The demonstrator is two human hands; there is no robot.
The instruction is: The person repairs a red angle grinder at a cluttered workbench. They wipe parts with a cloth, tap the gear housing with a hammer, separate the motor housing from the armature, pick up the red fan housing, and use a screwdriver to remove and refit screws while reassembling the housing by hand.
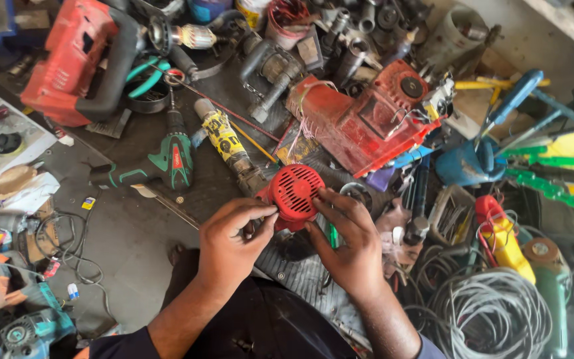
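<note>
A round red vented cover (pixel 295 191) of a power tool sits just above my lap, held between both hands. My left hand (pixel 229 244) pinches its left rim with thumb and forefinger. My right hand (pixel 346 239) grips its right side, fingers curled around the lower edge. The dark tool body under the cover is mostly hidden by my hands. A yellow-and-black tool part (pixel 228 143) lies just above left of the cover.
A green drill (pixel 164 165) lies to the left, a big red tool housing (pixel 365 119) behind, another red machine (pixel 74 60) at top left. Grey coiled cable (pixel 493 312) sits at lower right beside a yellow meter (pixel 505 239). Blue and green tools crowd the right.
</note>
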